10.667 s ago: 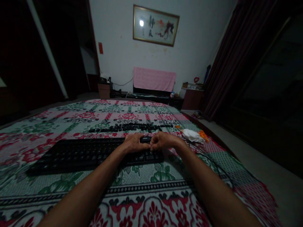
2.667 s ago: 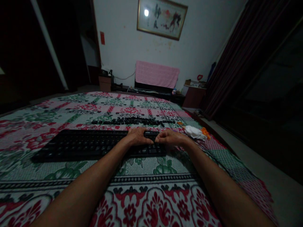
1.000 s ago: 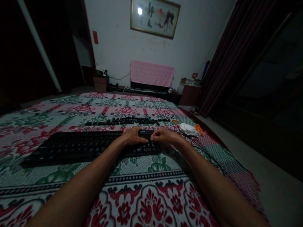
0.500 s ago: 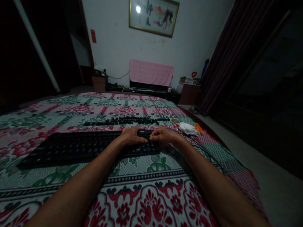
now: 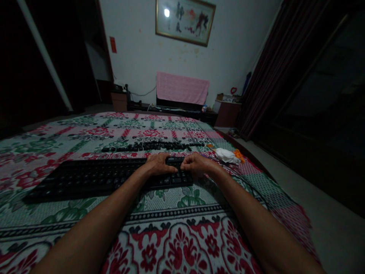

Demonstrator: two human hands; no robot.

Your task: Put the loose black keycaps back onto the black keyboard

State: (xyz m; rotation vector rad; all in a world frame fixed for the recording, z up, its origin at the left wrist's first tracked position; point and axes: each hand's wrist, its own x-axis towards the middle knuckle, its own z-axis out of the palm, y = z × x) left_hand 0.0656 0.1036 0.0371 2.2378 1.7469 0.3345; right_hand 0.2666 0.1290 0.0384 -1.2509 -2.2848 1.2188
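A black keyboard (image 5: 85,177) lies across the bedspread, its right end under my hands. My left hand (image 5: 159,164) rests on it near the number pad, thumb stretched to the right and fingers apart toward the far edge. My right hand (image 5: 195,163) is closed in a pinch at the upper right corner of the keys, close to the left thumb. Whatever is between its fingertips, if anything, is too small to make out. Behind the keyboard, loose black keycaps (image 5: 162,145) lie in a long row on the cloth.
Right of the keycaps lie a crumpled white bundle (image 5: 226,155) with an orange end and a dark cable (image 5: 251,184). The patterned bedspread (image 5: 182,243) covers the bed. Beyond stand a low cabinet and a screen draped with a pink towel (image 5: 182,87).
Both hands stay at almost the same place on the keyboard. The view has shifted very slightly; nothing else visibly differs.
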